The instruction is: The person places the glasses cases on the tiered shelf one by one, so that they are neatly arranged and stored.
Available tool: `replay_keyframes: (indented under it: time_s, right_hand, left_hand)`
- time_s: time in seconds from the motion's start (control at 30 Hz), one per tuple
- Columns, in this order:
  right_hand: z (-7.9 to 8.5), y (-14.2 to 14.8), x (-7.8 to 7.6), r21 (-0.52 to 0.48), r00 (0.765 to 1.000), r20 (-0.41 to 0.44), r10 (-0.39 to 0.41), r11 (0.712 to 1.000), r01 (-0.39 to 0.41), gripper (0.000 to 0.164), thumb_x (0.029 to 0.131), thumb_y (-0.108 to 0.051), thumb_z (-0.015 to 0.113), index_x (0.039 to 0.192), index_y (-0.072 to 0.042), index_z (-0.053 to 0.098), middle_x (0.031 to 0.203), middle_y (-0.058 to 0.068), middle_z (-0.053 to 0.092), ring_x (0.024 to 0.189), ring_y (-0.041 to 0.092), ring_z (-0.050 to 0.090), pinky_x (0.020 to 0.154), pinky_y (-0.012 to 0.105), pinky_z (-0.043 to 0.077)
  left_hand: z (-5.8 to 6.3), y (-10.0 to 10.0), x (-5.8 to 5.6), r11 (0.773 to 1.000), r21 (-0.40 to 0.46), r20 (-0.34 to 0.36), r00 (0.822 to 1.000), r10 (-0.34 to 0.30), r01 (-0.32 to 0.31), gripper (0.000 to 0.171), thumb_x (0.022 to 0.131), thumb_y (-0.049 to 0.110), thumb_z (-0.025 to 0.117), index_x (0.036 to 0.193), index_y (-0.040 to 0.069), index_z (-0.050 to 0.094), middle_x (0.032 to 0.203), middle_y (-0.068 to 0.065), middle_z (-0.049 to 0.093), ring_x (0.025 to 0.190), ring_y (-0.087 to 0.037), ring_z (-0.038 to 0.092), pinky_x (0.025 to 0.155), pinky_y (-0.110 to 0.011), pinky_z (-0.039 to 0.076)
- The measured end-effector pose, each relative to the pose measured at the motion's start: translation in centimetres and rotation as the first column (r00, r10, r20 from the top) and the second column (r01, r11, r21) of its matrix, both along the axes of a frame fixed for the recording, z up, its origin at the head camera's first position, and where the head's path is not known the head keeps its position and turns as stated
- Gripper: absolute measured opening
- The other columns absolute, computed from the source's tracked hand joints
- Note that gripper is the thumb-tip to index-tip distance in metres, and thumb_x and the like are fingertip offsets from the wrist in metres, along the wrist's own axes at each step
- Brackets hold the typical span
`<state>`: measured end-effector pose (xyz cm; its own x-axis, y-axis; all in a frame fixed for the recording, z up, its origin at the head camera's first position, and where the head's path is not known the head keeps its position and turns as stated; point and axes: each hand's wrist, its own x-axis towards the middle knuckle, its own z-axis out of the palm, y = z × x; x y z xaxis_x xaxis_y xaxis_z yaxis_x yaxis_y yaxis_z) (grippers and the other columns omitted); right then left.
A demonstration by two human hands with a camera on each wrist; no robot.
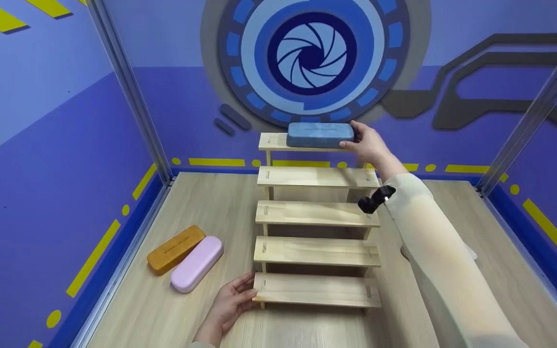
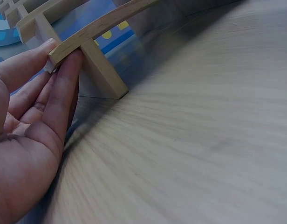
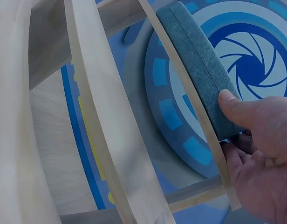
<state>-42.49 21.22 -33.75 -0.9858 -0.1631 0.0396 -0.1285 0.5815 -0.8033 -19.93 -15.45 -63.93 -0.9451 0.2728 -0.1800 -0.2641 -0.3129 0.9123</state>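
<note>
The right forearm (image 1: 445, 256) points toward eleven o'clock; the right hand (image 1: 368, 142) pinches the three-o'clock end of the blue glasses case (image 1: 320, 134), on the top tier (image 1: 272, 141) of the stepped wooden rack (image 1: 317, 212). At the rack's seven o'clock, the left hand (image 1: 230, 299) pinches the bottom tier (image 1: 317, 290), thumb (image 2: 29, 65) above, fingers (image 2: 66, 88) beneath.

Head view's bright and pretty even, soft shadows on the rack (image 1: 317, 176); both wrist cams are dimmer and kinda hazy; the left one smears the table (image 2: 204, 140) (grain's all streaky); the right bends the rack into curves.
</note>
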Motion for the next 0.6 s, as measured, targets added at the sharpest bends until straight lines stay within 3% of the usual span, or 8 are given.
replay_keyframes:
  time_s: [0.27, 0.6]
  right_hand:
    - [-0.3, 0.9, 0.3, -0.047, 1.000, -0.005, 0.006, 0.999, -0.006, 0.076, 0.104, -0.018, 0.061, 0.164, -0.003, 0.017, 0.170, 0.019, 0.022, 0.157, 0.034, 0.027, 0.126, 0.044, 0.032]
    - [-1.1, 2.6, 1.9, -0.092, 0.994, -0.109, 0.012, 0.996, -0.022, 0.074, 0.102, -0.019, 0.064, 0.163, -0.005, 0.024, 0.166, 0.019, 0.032, 0.151, 0.035, 0.038, 0.121, 0.050, 0.039]
  left_hand:
    - [0.0, 0.1, -0.1, 1.000, -0.004, 0.007, 1.000, 0.002, -0.002, 0.069, 0.097, 0.003, 0.067, 0.155, -0.010, 0.032, 0.125, 0.000, 0.066, 0.109, -0.014, 0.067, 0.089, -0.034, 0.061]
    - [0.0, 0.1, -0.1, 1.000, -0.010, 0.004, 1.000, 0.012, -0.012, 0.071, 0.096, 0.004, 0.067, 0.155, -0.011, 0.031, 0.132, -0.004, 0.065, 0.110, -0.013, 0.067, 0.090, -0.034, 0.061]
